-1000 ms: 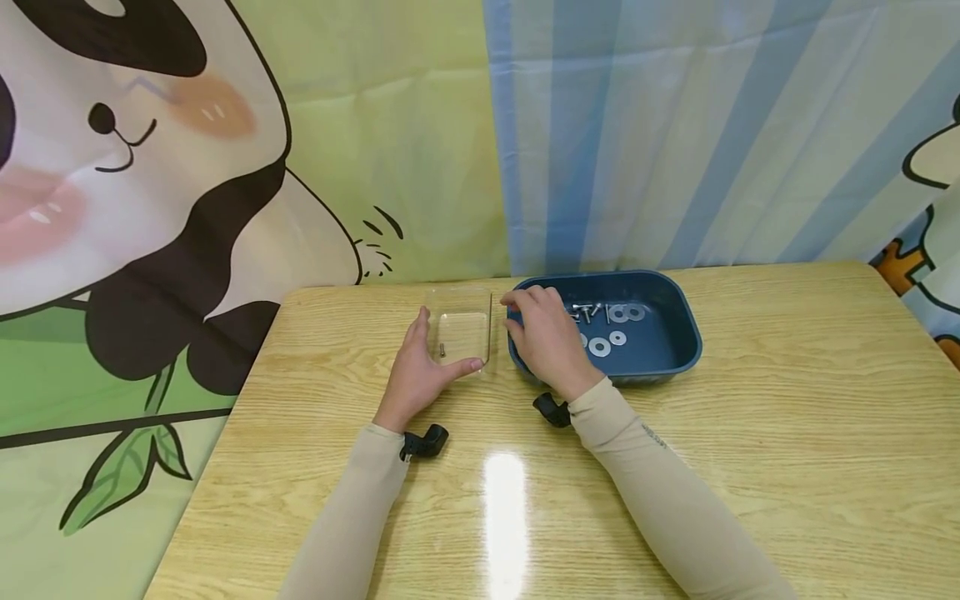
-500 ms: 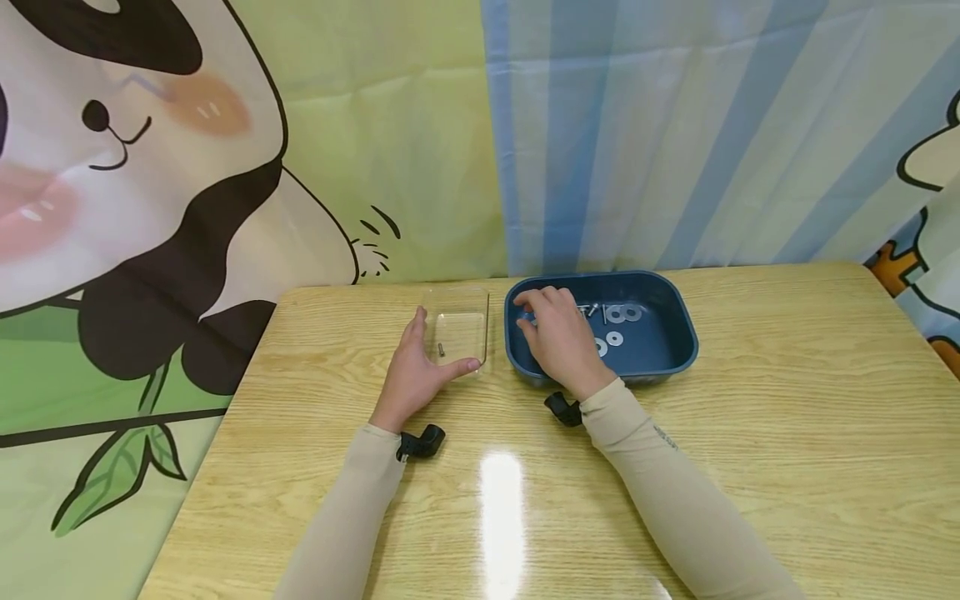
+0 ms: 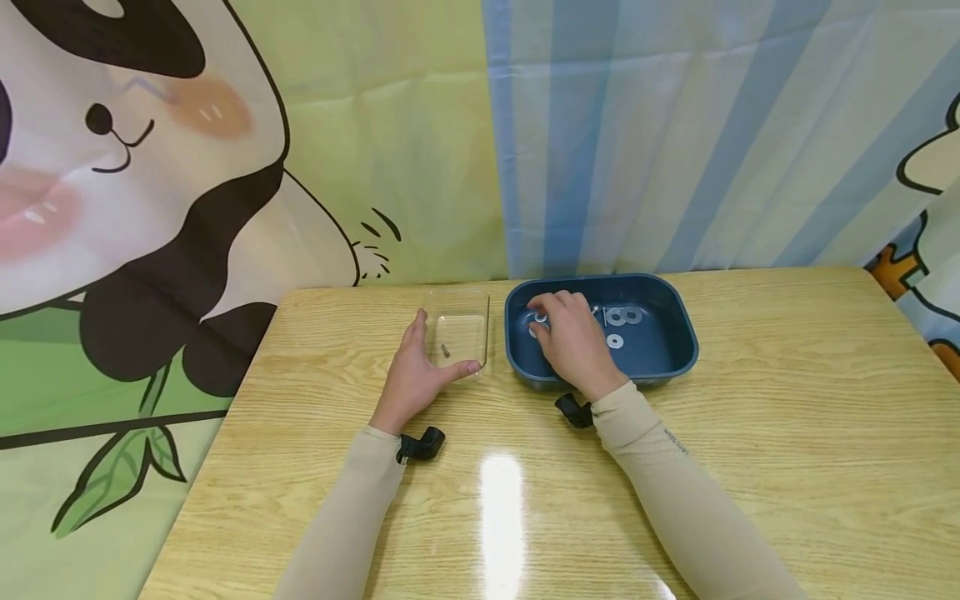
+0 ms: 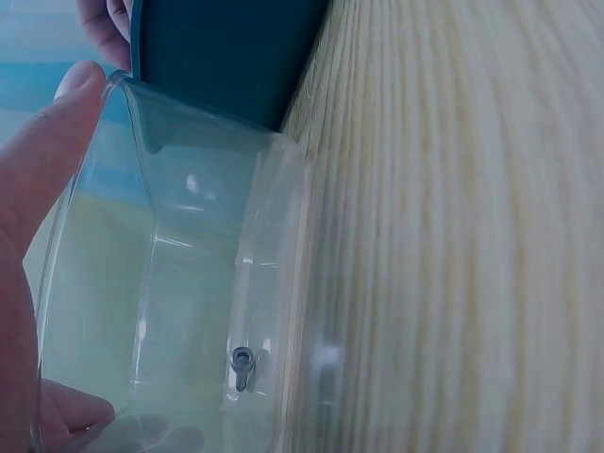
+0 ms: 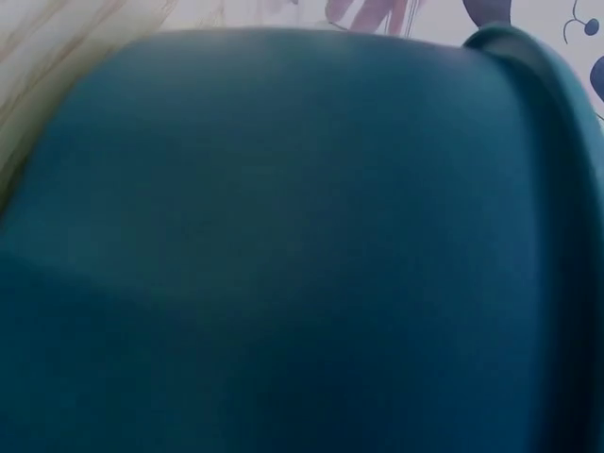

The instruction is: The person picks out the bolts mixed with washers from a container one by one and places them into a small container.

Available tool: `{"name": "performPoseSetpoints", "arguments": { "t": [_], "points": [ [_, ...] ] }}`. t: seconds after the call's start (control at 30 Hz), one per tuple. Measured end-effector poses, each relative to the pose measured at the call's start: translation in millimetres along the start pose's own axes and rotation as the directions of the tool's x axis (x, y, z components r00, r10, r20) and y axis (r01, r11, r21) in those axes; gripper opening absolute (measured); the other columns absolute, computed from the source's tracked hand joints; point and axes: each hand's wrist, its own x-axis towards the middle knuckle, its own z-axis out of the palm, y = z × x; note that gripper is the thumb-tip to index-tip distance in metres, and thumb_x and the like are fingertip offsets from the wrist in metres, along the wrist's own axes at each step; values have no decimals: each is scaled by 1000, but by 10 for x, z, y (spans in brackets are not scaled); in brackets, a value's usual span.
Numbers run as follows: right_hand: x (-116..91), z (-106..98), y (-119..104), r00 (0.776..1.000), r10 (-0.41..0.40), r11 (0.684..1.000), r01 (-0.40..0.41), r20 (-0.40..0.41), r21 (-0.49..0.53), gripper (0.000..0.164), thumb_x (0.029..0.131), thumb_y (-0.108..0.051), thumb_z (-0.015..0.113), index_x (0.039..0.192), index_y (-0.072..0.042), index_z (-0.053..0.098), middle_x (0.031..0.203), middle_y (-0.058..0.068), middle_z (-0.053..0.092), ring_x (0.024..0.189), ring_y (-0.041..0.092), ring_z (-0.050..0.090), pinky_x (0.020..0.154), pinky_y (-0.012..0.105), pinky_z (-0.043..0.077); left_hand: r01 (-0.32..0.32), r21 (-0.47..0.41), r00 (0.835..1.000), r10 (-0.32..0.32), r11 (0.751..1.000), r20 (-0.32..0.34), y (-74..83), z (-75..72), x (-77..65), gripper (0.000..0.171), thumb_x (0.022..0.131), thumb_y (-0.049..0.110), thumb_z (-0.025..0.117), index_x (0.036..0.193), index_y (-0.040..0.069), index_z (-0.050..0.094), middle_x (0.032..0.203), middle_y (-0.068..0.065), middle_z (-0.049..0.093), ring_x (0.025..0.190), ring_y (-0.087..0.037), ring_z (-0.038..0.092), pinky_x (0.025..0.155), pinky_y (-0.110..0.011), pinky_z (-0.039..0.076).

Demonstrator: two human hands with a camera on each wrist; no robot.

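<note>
My left hand (image 3: 411, 375) holds a clear plastic box (image 3: 486, 329) at its near left corner, thumb along the near side and fingers along the left side. In the left wrist view the thumb lies at the rim of the box. A small socket-head screw (image 4: 243, 363) lies on the box floor. My right hand (image 3: 576, 343) is bent down inside the blue bin (image 3: 651, 354), with a gap between thumb and fingers. Near its fingertips lies a washer (image 3: 540, 317); other washers (image 3: 615, 342) and screws are on the bin floor, partly hidden by the hand.
Both containers stand side by side near the back of a wooden table (image 3: 337, 517), the bin to the right of the box. A printed curtain (image 3: 420, 142) hangs right behind them. A black camera (image 3: 576, 411) on the right wrist sits close to the bin's front rim.
My right hand has moved rightward from the bin's left rim and down into the bin. The left hand stays at the box, where the screw has turned slightly.
</note>
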Motion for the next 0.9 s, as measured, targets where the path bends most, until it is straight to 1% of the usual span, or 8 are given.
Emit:
{"name": "performPoseSetpoints", "arguments": {
  "t": [0.13, 0.23, 0.43, 0.6, 0.8, 0.9],
  "points": [
    [8, -12, 34, 1000, 8, 1000, -8, 5, 1, 28, 95, -11, 71, 122, -3, 68, 111, 14, 64, 100, 31, 52, 84, 44, 50, -4, 17, 1000, 4, 1000, -4, -6, 1, 4, 135, 66, 75, 78, 163, 14, 8, 167, -12, 15, 148, -40, 24, 114, -60, 29],
    [15, -25, 56, 1000, 13, 1000, -13, 1, 6, 27, 95, -11, 70, 121, -2, 68, 111, 15, 64, 100, 32, 52, 85, 45, 49, -11, 23, 1000, 11, 1000, -8, -13, -8, 9, 134, 67, 74, 79, 163, 12, 8, 167, -13, 16, 148, -40, 24, 114, -60, 29],
    [7, -50, 107, 1000, 29, 1000, -29, 9, -7, 28, 95, -11, 71, 121, -1, 68, 111, 16, 64, 100, 33, 52, 85, 45, 48, -5, 24, 1000, 5, 1000, 4, -21, -17, 2, 136, 65, 78, 77, 164, 16, 5, 167, -12, 14, 149, -40, 22, 114, -60, 28],
    [-1, -59, 138, 998, 58, 997, -57, 24, -46, 29, 95, -11, 72, 122, -2, 68, 113, 16, 63, 102, 33, 51, 85, 45, 49, -3, 24, 1000, 3, 1000, 3, -28, -10, -5, 137, 65, 79, 76, 164, 17, 5, 167, -12, 14, 149, -40, 22, 114, -60, 28],
    [-3, -55, 194, 999, 49, 992, -47, 17, -118, 29, 93, -10, 73, 121, -2, 68, 114, 19, 63, 103, 36, 52, 85, 48, 51, -4, 15, 1000, 4, 1000, 7, -21, -5, -1, 136, 65, 78, 76, 164, 18, 4, 167, -11, 14, 149, -39, 22, 115, -59, 28],
    [-1, -58, 213, 998, 53, 990, -48, 38, -131, 30, 94, -10, 72, 122, -2, 68, 114, 20, 62, 102, 37, 52, 86, 48, 51, -7, 15, 1000, 7, 1000, 7, -13, -4, -1, 136, 65, 78, 76, 164, 17, 5, 167, -12, 14, 149, -40, 22, 115, -60, 28]
  ]
}}
